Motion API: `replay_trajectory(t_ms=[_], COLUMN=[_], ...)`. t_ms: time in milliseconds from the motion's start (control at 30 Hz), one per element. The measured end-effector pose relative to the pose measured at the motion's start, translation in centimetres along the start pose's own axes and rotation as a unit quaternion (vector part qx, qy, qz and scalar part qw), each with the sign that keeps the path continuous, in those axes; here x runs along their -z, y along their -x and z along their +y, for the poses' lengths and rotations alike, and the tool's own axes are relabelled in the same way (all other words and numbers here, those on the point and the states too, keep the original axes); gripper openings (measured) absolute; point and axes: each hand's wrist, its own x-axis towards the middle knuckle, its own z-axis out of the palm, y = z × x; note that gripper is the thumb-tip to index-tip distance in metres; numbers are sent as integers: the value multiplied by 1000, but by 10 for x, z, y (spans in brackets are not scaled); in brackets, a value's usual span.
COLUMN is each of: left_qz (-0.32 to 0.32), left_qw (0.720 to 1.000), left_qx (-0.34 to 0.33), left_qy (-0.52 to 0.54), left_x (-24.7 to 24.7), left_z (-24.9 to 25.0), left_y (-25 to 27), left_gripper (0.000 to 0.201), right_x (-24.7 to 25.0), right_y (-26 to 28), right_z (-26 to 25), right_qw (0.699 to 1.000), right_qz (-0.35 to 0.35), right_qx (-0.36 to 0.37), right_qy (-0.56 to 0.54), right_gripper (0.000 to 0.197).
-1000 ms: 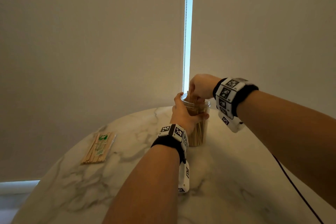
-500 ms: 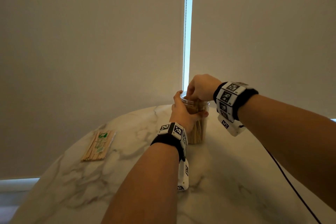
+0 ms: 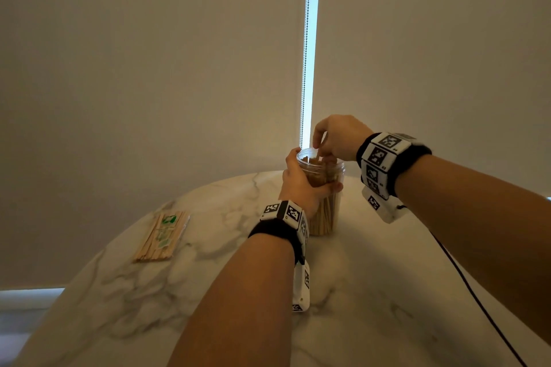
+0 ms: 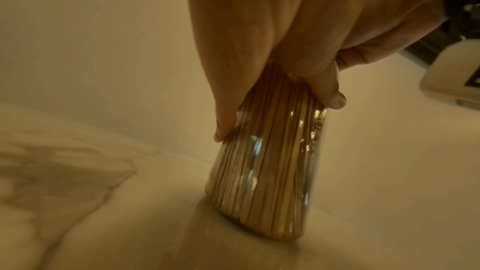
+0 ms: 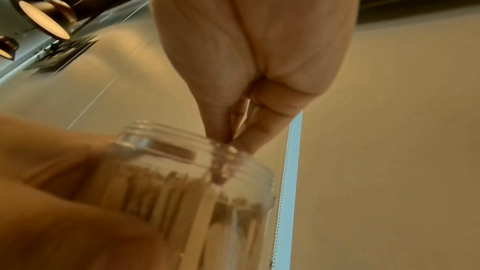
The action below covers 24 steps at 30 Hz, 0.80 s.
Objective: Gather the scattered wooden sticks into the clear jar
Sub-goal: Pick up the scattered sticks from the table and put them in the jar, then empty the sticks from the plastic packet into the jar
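Note:
A clear jar [image 3: 326,219] packed with upright wooden sticks [image 3: 322,217] stands on the marble table [image 3: 387,277]. My left hand [image 3: 301,182] grips it around the upper wall, thumb at the rim; the left wrist view shows the fingers wrapped round the jar [image 4: 265,182]. My right hand [image 3: 323,150] hovers over the mouth with its fingertips dipped inside. In the right wrist view thumb and fingers [image 5: 228,140] pinch together at the jar [image 5: 182,182] rim, with what looks like a stick between them.
A flat packet of wooden sticks with green print [image 3: 162,235] lies on the table's left side. A black cable [image 3: 465,280] runs across the right part. Closed blinds and a bead chain [image 3: 305,53] stand behind the table's far edge.
The sticks that stood above the rim under my right hand have sunk into the jar. My right fingers now reach down into the mouth. The left hand keeps its grip.

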Motion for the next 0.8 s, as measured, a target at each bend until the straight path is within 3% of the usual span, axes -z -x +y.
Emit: replay_trajectory(t_ms=[67,167,300,400,633,733,800], left_qz=[1,-6,-8,-8,-8,-28,-69], left_qw=[1000,1000,1000,1000,999,997,988], left_qx=[1,7,9,20,32,59,91], left_qy=[2,3,-3,-4,-8,-37,-100], left_x=[0,0,1,2,2,8,24], left_z=[-1,-1,2,3,7,17,24], left_y=[0,0,2,4,7,11,17], left_gripper=[118,118,118,117,120,133,137], right_x=[-4,-6,-6,-11,-16,-12,-6], right_y=[0,1,0,0,2,10,20], right_z=[-1,-7,-11,-12,-15,-17,-17], right_qw=[1000,998,999,996,991,995,998], right_qz=[4,-45,-30,-77,-83,-57,8], right_qx=[17,33,33,32,39,38,47], right_qy=[-9,12,6,37,94,75,36], right_gripper=[9,14,8,15,15,20,20])
